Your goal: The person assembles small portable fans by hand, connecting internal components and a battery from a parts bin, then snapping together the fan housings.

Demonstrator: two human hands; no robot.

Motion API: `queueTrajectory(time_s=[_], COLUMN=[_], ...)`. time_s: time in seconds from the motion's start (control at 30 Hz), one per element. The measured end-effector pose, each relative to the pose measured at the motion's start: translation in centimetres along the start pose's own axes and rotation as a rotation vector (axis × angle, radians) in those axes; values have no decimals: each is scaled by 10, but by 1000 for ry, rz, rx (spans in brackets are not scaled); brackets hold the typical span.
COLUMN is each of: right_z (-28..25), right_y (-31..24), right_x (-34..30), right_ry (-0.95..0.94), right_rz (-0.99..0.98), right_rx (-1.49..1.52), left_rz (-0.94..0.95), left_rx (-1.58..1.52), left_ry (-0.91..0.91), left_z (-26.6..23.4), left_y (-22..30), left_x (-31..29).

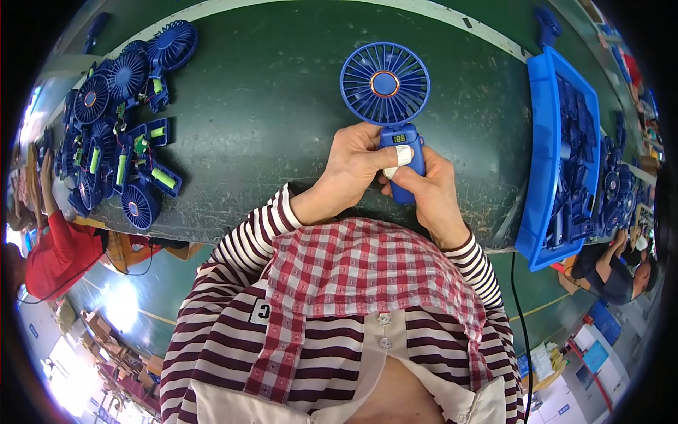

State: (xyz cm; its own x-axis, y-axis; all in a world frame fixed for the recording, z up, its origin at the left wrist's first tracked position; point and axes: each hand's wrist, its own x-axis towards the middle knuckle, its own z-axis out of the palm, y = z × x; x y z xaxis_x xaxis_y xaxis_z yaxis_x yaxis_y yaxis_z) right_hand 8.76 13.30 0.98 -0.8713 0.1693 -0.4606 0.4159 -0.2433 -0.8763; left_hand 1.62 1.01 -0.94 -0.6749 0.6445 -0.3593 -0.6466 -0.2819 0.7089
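A blue handheld fan (405, 185) is held upright over the green bench, its round grille pointing away from me and a small lit display on its handle. My left hand (351, 164) grips the handle from the left, with the thumb laid across the front below the display. From the right, my right hand (432, 185) wraps the lower handle, its thumb also on the front. Both thumbs have white tape around them. The fingers behind the handle are mostly hidden.
A heap of opened blue fans (127, 134) with green battery cells and circuit boards lies on the left. At the right stands a blue bin (534, 162) full of blue plastic parts. A person in red (67, 247) sits at far left, another in dark clothing (600, 275) at far right.
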Motion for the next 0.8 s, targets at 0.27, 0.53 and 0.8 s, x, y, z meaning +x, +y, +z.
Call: queueTrajectory(time_s=[0.27, 0.53, 0.8], right_z=[-2, 0, -2], right_y=[-10, 4, 33], right_x=[13, 60, 70], right_ry=[-114, 99, 24], right_rz=[21, -360, -576], right_rx=[175, -92, -304], left_rz=[-40, 103, 419], left_rx=[134, 390, 1217], left_ry=[27, 56, 748], left_z=[2, 9, -4], left_y=[11, 83, 135], left_x=[5, 105, 287])
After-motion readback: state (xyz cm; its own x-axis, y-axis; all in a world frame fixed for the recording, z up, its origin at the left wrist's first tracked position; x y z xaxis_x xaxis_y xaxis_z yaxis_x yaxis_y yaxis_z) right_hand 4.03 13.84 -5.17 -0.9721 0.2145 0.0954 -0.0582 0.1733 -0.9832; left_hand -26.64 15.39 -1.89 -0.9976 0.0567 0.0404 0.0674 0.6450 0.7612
